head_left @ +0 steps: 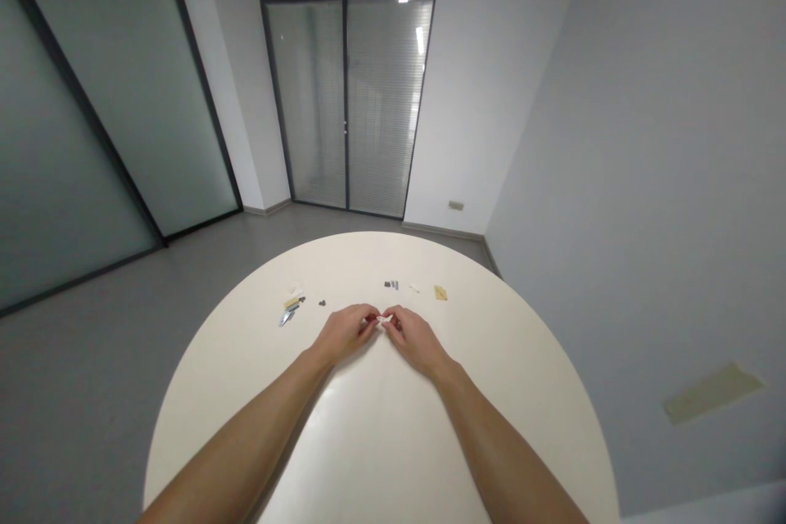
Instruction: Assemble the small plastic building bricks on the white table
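Both hands meet over the middle of the white round table (381, 458). Between their fingertips is a small white piece (384, 319), too small to tell its kind. My left hand (350, 327) pinches it from the left, fingers closed. From the right, my right hand (413, 337) pinches it too, thumb and fingers together. Just beyond the hands lie small dark grey pieces (391, 285), a thin white piece (414, 288) and a tan square piece (440, 293). A lone dark piece (322, 303) rests to the left of my left hand.
A loose group at the table's left holds a tan piece (291, 304), a shiny bluish-silver piece (286, 318) and white bits (295, 291). A grey wall (644, 180) rises on the right. Beyond the table is a glazed door (347, 106); frosted panels (116, 82) stand left.
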`<state>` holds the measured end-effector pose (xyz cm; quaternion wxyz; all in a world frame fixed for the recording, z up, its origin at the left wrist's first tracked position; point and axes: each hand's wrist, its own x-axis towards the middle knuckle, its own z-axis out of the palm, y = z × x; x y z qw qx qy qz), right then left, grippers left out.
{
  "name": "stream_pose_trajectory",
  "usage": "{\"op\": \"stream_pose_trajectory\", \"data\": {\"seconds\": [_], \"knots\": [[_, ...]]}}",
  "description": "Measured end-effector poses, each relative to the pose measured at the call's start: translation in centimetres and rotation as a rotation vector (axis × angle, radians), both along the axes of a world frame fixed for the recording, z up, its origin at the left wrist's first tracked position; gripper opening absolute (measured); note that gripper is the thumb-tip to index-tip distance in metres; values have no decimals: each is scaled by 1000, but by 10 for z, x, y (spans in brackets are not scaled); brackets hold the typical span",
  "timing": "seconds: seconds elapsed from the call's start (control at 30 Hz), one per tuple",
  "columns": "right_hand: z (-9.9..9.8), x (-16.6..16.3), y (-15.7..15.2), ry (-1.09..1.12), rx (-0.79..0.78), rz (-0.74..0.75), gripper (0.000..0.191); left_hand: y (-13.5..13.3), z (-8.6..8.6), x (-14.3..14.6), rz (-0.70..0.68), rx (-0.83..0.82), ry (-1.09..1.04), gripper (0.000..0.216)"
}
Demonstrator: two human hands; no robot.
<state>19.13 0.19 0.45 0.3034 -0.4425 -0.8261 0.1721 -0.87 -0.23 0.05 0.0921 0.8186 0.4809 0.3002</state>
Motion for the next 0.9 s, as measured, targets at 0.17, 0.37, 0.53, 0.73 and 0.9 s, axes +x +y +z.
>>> {"op": "stream_pose_trajectory", "data": {"seconds": [0.17, 0.37, 0.53, 0.73, 0.9], "knots": [[1, 0, -2, 22, 3, -6, 16, 0, -1, -1, -10, 2, -10, 18], [2, -1, -3, 28, -11, -3, 17, 1, -1, -1, -22, -14, -29, 18], [1, -1, -2, 32, -2, -8, 17, 1, -1, -2, -10, 9, -13, 20], [0, 0, -2, 46, 11, 3, 16, 2, -2, -2, -15, 21, -12, 18], [-1, 1, -1, 50, 7, 6, 17, 2, -2, -2, -10, 25, -15, 17]]}}
